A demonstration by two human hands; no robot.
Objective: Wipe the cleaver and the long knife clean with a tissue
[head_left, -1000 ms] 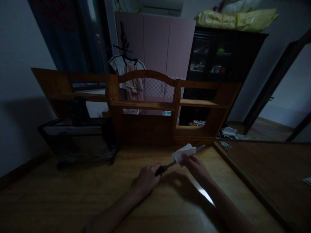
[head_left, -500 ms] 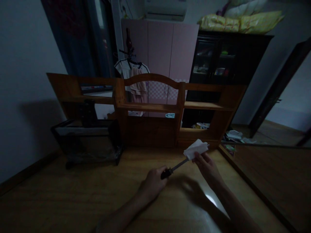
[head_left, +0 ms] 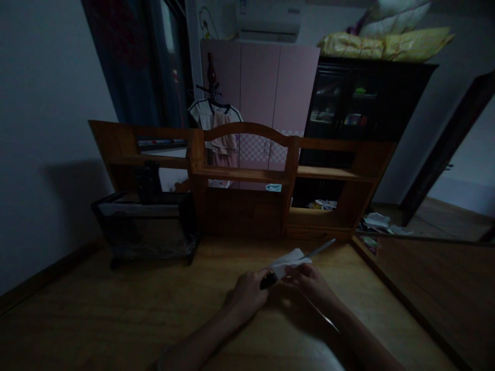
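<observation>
My left hand [head_left: 247, 293] is closed around the black handle [head_left: 268, 281] of what looks like a knife. Its narrow grey blade [head_left: 323, 248] points up and to the right. A folded white tissue [head_left: 290, 262] lies round the blade close to the handle, covering that stretch of it. With its fingers pinched, my right hand [head_left: 309, 282] holds the tissue against the blade, right beside my left hand. Both hands are above the wooden tabletop [head_left: 185, 314]. Dim light hides the finer detail of the handle.
A wooden shelf unit [head_left: 243, 176] stands along the back of the tabletop. At its left is a dark-framed box-like stand [head_left: 145, 226]. A raised edge [head_left: 402, 299] borders the right side. Beyond are pink wardrobe doors [head_left: 257, 87] and a black cabinet [head_left: 371, 103].
My right hand has slid the tissue down the blade from the tip end to near the handle, so the tip now shows. The view has shifted slightly.
</observation>
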